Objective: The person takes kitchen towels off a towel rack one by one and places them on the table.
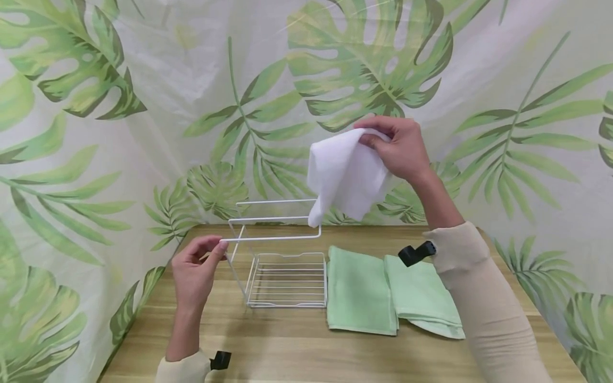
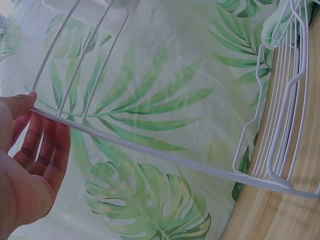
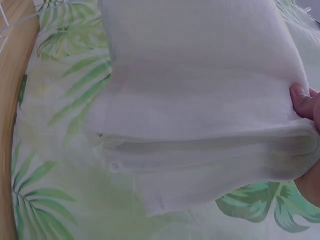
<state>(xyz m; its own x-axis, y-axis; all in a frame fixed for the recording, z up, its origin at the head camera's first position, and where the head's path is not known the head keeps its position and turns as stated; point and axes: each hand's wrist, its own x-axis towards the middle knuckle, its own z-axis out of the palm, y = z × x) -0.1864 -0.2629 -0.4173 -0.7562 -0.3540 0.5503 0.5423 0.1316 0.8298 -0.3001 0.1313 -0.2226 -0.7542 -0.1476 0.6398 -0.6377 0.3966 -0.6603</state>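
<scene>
A white wire rack (image 1: pixel 287 306) stands on the wooden table, with a slatted base and several bars at the top. My left hand (image 1: pixel 196 271) pinches the near left corner of its top bars between thumb and fingers, as the left wrist view also shows. Up at the right, my right hand (image 1: pixel 399 146) grips a folded white towel (image 1: pixel 342 165) by its upper edge. The towel hangs down in folds, and its lower left corner overlaps the right ends of the top bars in the head view. In the right wrist view the towel's layers (image 3: pixel 200 100) fill most of the picture.
Right of the rack lie two folded green towels, a darker one (image 1: pixel 361 292) close against its base and a paler one (image 1: pixel 423 292) beside it. A leaf-patterned curtain (image 1: pixel 268 69) surrounds the wooden table (image 1: pixel 268 351) at the back and sides.
</scene>
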